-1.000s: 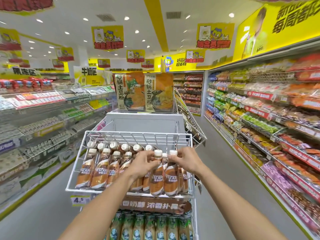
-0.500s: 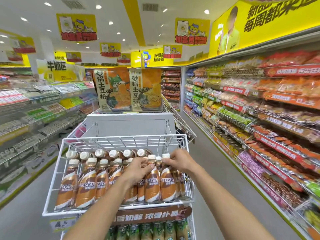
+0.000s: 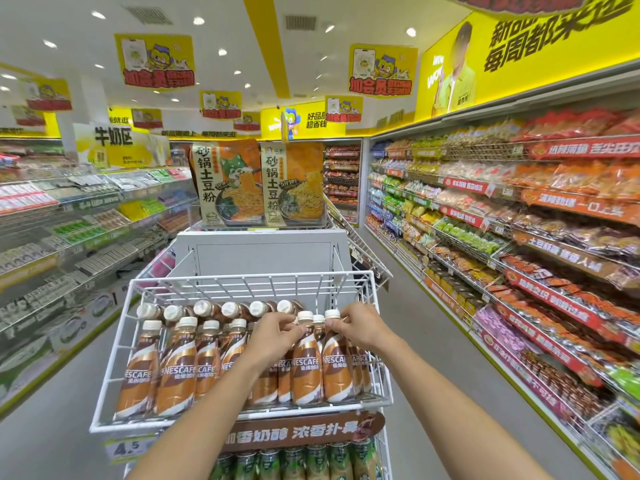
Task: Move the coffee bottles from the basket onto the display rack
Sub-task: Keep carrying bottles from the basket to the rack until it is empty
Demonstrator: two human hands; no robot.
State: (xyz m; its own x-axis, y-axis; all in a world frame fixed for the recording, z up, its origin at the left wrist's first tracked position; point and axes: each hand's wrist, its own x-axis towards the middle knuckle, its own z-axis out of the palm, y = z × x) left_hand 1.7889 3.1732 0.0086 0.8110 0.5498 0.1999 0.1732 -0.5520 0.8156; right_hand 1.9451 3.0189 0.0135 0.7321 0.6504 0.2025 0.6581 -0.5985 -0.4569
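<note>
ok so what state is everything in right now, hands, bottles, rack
left hand, pinches the second front bottle at its neck
right hand, pinches the right front bottle at its neck
other coffee bottles, capped, front ones upright
wire rack, holding the bottles in rows
green bottles, upright on the shelf below
noodle packs, standing upright on top

Above: wire rack point(image 3: 242, 276) is open at the top, a clear way in.
Back strip: bare wire behind the coffee bottles point(image 3: 176, 372), room there.
Front rows: packed shoulder to shoulder.
Right front: left hand point(image 3: 273, 337) and right hand point(image 3: 360, 327) crowd the necks.
Behind: grey panel point(image 3: 263, 254) blocks.
Right aisle: floor point(image 3: 433, 358) open.
</note>
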